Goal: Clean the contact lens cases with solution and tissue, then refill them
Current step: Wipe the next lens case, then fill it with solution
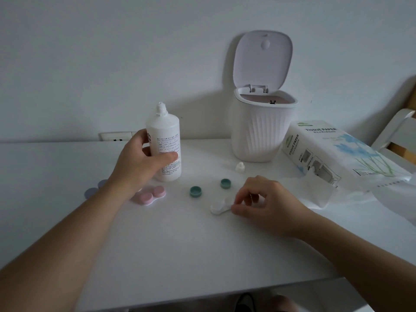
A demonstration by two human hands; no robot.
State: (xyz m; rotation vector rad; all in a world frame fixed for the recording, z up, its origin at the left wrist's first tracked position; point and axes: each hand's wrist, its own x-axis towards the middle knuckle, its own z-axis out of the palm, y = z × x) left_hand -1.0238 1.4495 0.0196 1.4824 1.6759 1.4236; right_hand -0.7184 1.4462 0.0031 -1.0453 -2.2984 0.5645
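Note:
My left hand (140, 158) grips the white solution bottle (165, 140), which stands upright on the table with its nozzle uncapped. The bottle's small white cap (240, 167) lies near the bin. My right hand (263, 201) pinches the right end of an open white lens case (219, 207) that lies flat on the table. Its two teal lids (195, 191) (225, 183) lie loose behind it, open side up. A pink lens case (149, 195) with its lids on sits below the bottle. Two lilac lids (92, 192) peek out behind my left forearm.
A white ribbed bin (258, 131) with its lid flipped up stands at the back against the wall. A pack of tissue paper (333, 152) lies at the right with loose wrapper spread on the table. The white table's front edge (202, 296) is close to me.

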